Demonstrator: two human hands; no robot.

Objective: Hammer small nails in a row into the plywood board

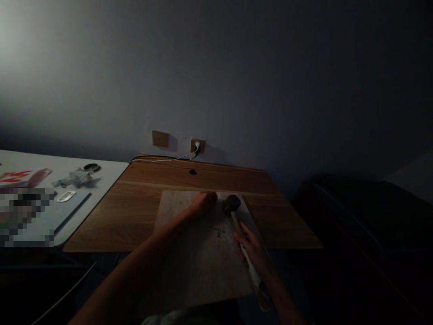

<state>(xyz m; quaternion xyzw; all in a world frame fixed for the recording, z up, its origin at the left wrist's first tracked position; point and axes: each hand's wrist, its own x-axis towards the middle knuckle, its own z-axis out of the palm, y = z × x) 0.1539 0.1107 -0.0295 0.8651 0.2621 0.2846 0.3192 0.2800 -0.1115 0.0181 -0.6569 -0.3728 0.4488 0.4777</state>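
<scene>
My right hand (pixel 252 243) is wrapped around the pale handle of a mallet (pixel 232 204). Its dark, rounded head is over the far right part of a light wooden board (pixel 196 275). Close to the left of that head, my left hand (pixel 203 202) rests at the board's far side with its fingers closed. What those fingers hold, if anything, is too dark and small to make out. Between my two hands, a few small metal pieces (pixel 218 231), which look like nails or screws, lie on the board. Several tiny dark marks show left of my left hand.
Beneath the board is a brown wooden table (pixel 135 203), its back edge near the wall. A charger with cables (pixel 197 145) sits in a wall socket. The white table (pixel 111 174) at left carries a crumpled plastic bag (pixel 77 178) and other items. A dark bulky shape (pixel 355 212) stands right.
</scene>
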